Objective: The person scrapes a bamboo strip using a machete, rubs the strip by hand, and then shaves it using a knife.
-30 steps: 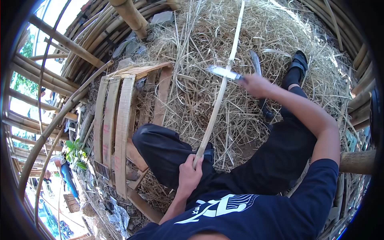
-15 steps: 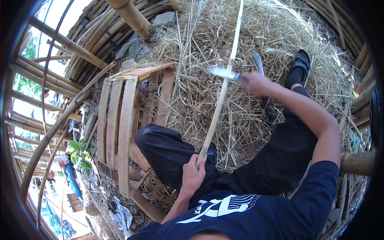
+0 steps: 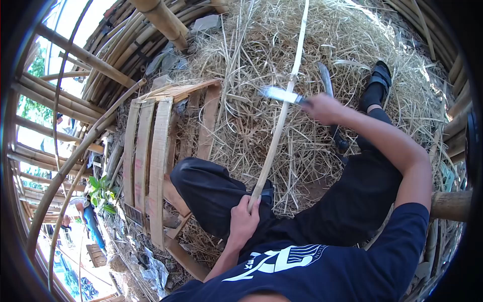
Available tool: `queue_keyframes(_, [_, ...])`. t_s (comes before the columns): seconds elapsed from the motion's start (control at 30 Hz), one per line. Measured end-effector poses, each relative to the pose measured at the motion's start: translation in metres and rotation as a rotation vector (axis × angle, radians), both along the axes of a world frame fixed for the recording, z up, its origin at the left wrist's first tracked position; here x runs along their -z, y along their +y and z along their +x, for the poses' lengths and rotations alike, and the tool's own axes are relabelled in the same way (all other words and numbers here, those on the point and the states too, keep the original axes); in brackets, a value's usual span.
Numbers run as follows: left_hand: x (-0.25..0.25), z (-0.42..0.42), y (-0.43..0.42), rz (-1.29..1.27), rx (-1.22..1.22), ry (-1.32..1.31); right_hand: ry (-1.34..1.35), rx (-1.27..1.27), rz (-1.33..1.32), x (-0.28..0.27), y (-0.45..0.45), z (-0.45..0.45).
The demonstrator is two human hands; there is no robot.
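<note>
My left hand [image 3: 245,219] is closed around the near end of a long pale bamboo strip [image 3: 274,143], close to my lap. The strip runs away from me, past the top edge of the view. In my right hand [image 3: 324,108] is the dark handle of a knife [image 3: 279,94]. Its bright blade lies across the strip at about mid-length, pointing left; whether it cuts in cannot be made out. A second curved blade with a dark handle [image 3: 339,140] rests on the shavings just beyond my right hand.
Bamboo shavings [image 3: 251,121] cover the ground between my legs. A slatted wooden crate [image 3: 160,166] stands left of my bent knee. Bamboo poles [image 3: 75,55] form a frame at the left, with a person [image 3: 86,214] beyond it. Another thick pole [image 3: 449,206] is by my right elbow.
My right hand and the knife have shifted slightly toward me along the strip. The strip's far end has swung a little to the right. My left hand keeps its hold.
</note>
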State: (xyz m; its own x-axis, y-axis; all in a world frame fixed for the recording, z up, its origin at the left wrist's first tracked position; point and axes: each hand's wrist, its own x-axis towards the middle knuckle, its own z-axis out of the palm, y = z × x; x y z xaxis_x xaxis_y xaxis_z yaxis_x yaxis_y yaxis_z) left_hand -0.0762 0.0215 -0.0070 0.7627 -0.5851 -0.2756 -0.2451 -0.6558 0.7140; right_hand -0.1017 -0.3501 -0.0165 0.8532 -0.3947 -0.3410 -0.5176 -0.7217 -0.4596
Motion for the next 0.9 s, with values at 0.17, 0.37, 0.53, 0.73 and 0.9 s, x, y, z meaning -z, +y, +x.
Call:
queue_keyframes(0.17, [-0.003, -0.002, 0.001, 0.031, -0.001, 0.0, 0.057, -0.614, -0.127, -0.016, 0.046, -0.003])
queue_keyframes(0.37, [-0.001, -0.001, 0.003, -0.082, -0.046, 0.036, -0.04, 0.062, -0.367, 0.014, -0.076, 0.002])
queue_keyframes(0.53, [0.0, -0.003, 0.001, 0.003, -0.017, 0.015, -0.018, -0.366, -0.093, -0.002, 0.032, -0.004])
queue_keyframes(0.73, [0.0, -0.001, 0.004, -0.012, -0.017, -0.012, 0.225, -0.424, -0.245, 0.031, -0.01, 0.007])
queue_keyframes(0.9, [0.003, 0.0, 0.0, -0.07, -0.009, -0.026, -0.063, 0.218, -0.147, 0.012, -0.039, 0.004])
